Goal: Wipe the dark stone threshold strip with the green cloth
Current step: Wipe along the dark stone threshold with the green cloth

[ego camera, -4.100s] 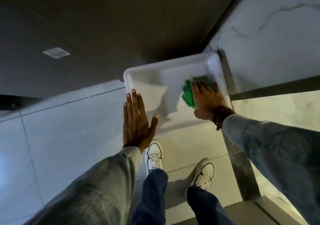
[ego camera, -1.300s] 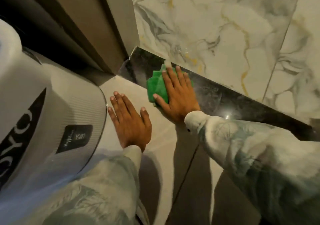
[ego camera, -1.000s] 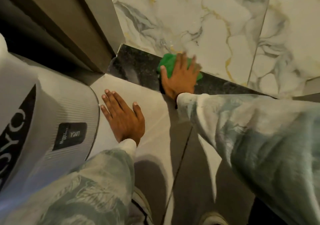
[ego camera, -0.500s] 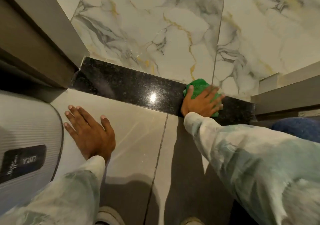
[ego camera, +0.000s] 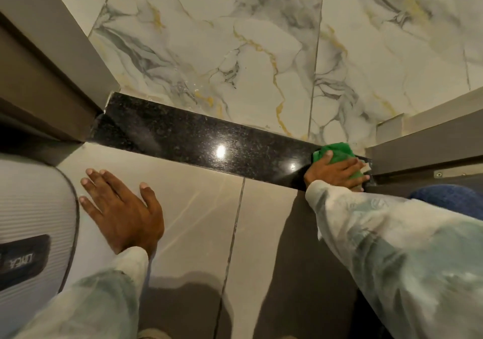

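Observation:
The dark speckled stone threshold strip (ego camera: 198, 137) runs across the floor from the left door frame to the right one, glossy with a light reflection near its middle. At its far right end my right hand (ego camera: 337, 172) presses flat on the bunched green cloth (ego camera: 337, 151), which peeks out above my fingers against the right frame. My left hand (ego camera: 122, 208) lies flat with fingers spread on the beige floor tile in front of the strip, holding nothing.
Beyond the strip lies white marble tiling with grey and gold veins (ego camera: 235, 51). Grey door frames (ego camera: 52, 82) stand at the left and at the right (ego camera: 423, 153). A white ribbed appliance with a dark label (ego camera: 31, 234) sits close to my left hand. My blue-clad knee (ego camera: 449, 199) shows at right.
My right hand slid the green cloth rightward along the strip, from its left end to the far right end by the frame. My left hand stayed planted on the tile.

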### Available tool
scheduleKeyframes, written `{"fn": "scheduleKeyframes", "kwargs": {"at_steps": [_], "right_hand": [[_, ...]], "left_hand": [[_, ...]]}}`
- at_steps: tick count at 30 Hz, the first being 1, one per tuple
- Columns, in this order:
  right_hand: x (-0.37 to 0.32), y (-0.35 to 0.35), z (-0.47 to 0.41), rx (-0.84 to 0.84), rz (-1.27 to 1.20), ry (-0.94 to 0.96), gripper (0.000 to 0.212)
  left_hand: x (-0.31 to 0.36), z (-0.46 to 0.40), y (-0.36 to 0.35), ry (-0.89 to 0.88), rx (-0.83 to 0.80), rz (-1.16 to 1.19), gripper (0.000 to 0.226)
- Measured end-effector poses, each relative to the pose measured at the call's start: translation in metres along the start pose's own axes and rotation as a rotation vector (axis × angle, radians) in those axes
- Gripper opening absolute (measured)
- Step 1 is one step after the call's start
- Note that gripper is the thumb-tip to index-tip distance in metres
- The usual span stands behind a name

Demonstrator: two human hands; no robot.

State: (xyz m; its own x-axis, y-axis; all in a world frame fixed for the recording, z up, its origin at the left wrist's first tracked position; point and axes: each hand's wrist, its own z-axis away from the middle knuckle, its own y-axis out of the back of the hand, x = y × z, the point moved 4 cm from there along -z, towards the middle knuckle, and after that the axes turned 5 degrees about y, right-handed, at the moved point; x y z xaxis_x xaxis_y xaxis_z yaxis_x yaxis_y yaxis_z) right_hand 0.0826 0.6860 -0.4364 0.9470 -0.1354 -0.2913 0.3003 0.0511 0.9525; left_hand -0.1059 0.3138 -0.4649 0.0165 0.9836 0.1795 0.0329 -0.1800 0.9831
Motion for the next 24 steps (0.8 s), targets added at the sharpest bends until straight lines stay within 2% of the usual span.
{"fn": "scheduleKeyframes", "kwargs": {"at_steps": [2, 4, 6, 8, 11, 14, 16, 17, 21, 24], "right_hand": [[-0.021, -0.006, -0.001, 0.015, 0.003, 0.003, 0.078], [-0.046, -0.017, 0.011, -0.046, 0.06, 0.137, 0.082], [-0.078, -0.029, 0.041, -0.135, 0.111, 0.387, 0.084], [-0.107, -0.043, 0.093, -0.235, 0.124, 0.73, 0.084], [-0.111, -0.049, 0.164, -0.356, 0.119, 1.195, 0.081], [-0.08, -0.037, 0.153, -0.375, 0.152, 1.347, 0.076], [-0.057, -0.029, 0.12, -0.341, 0.188, 1.288, 0.075], [-0.044, -0.024, 0.101, -0.299, 0.207, 1.202, 0.075], [-0.007, -0.006, 0.046, -0.121, 0.199, 0.669, 0.078], [-0.033, -0.012, 0.057, -0.079, 0.038, 0.212, 0.087]], "left_hand": [[0.0, 0.0, -0.001, -0.011, 0.005, 0.002, 0.081], [-0.002, -0.002, -0.003, -0.016, 0.012, -0.008, 0.081], [-0.004, -0.002, -0.005, -0.007, 0.018, -0.011, 0.081], [-0.003, -0.002, -0.005, -0.006, 0.021, -0.011, 0.081], [-0.002, -0.002, -0.004, 0.001, 0.02, -0.015, 0.081], [0.0, -0.002, -0.001, -0.001, 0.005, -0.012, 0.082], [0.002, 0.0, 0.002, -0.004, -0.013, -0.007, 0.082], [0.003, 0.0, 0.004, -0.006, -0.019, -0.005, 0.082], [0.005, 0.001, 0.008, 0.001, -0.04, 0.012, 0.082], [0.005, 0.001, 0.008, 0.007, -0.037, 0.003, 0.082]]}}
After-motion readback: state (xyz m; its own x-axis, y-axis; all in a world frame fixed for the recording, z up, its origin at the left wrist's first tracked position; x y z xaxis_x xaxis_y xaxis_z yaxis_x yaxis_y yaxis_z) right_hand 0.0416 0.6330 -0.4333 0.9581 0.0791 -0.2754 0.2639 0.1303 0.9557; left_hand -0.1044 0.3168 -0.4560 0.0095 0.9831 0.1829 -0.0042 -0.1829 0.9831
